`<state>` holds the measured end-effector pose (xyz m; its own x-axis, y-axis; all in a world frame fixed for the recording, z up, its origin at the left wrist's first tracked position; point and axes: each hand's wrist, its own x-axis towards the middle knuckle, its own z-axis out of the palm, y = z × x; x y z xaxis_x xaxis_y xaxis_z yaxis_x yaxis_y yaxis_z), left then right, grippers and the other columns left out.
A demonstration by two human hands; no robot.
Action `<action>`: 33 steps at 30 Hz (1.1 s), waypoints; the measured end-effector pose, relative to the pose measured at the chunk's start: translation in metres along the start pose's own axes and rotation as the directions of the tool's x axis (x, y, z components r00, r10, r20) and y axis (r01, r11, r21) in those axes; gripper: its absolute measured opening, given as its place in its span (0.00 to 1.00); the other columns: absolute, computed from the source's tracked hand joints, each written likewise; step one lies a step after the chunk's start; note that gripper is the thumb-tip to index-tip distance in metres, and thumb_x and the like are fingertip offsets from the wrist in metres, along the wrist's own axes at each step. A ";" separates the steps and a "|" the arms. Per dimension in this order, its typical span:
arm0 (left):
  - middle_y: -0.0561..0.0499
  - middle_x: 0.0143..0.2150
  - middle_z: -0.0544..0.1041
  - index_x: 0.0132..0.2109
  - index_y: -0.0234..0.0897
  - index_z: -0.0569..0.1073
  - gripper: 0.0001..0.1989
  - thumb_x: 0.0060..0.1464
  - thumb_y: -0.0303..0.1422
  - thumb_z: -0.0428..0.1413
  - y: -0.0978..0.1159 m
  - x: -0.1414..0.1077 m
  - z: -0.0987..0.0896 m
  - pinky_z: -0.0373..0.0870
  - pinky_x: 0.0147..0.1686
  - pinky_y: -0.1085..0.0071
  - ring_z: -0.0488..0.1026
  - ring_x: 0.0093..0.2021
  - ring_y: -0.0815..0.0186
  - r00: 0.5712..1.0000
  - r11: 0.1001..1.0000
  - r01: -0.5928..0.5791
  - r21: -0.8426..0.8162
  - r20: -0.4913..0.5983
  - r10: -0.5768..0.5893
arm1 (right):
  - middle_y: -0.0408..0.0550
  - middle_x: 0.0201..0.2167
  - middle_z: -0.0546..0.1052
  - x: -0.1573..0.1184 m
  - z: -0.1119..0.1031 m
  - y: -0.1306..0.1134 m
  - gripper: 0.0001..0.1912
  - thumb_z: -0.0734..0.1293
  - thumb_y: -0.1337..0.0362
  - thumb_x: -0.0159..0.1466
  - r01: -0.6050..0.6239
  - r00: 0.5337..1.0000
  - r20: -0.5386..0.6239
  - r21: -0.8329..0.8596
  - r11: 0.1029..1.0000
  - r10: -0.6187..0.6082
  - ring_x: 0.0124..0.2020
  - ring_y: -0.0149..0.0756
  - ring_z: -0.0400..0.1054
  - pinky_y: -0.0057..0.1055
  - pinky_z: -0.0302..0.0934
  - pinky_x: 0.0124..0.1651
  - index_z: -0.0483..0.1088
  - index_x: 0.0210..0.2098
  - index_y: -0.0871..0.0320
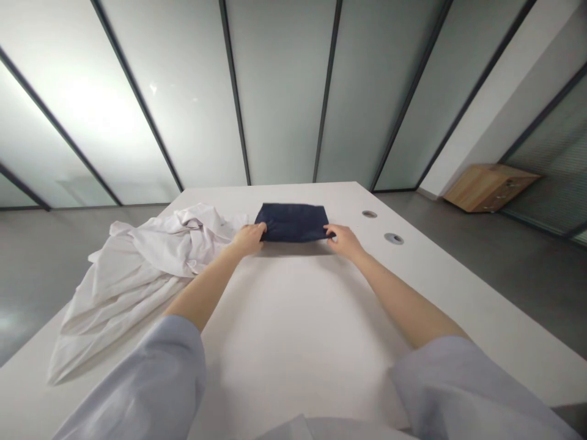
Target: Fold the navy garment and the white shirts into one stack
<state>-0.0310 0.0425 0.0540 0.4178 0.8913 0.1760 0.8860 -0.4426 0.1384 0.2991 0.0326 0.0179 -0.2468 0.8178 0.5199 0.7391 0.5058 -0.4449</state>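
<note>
The left hand [247, 239] and right hand [343, 241] are spread well apart on the white bench [293, 366], fingers pinching opposite ends of a folded navy cloth [292, 222] lying flat near the far end. Just left of it sits a big crumpled white cloth [137, 275], and way past the bench on the right there's a low wooden cabinet [490, 187].

Your navy cloth [292, 222], folded into a flat rectangle, lies on the white surface [293, 342], long edge toward you.
</note>
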 end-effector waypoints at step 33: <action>0.46 0.52 0.76 0.38 0.39 0.79 0.16 0.37 0.28 0.58 -0.019 -0.042 0.050 0.59 0.60 0.59 0.69 0.54 0.53 0.982 0.796 0.046 -0.604 -0.119 -0.146 | 0.45 0.50 0.76 -0.041 0.027 0.029 0.17 0.68 0.72 0.50 -0.084 0.987 0.147 0.116 0.990 0.066 0.54 0.46 0.67 0.48 0.55 0.61 0.78 0.37 0.50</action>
<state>-0.0556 0.0184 -0.0047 0.2567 0.9285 0.2685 0.6027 -0.3709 0.7065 0.3135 0.0213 -0.0361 -0.2871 0.8809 0.3763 0.6790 0.4643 -0.5687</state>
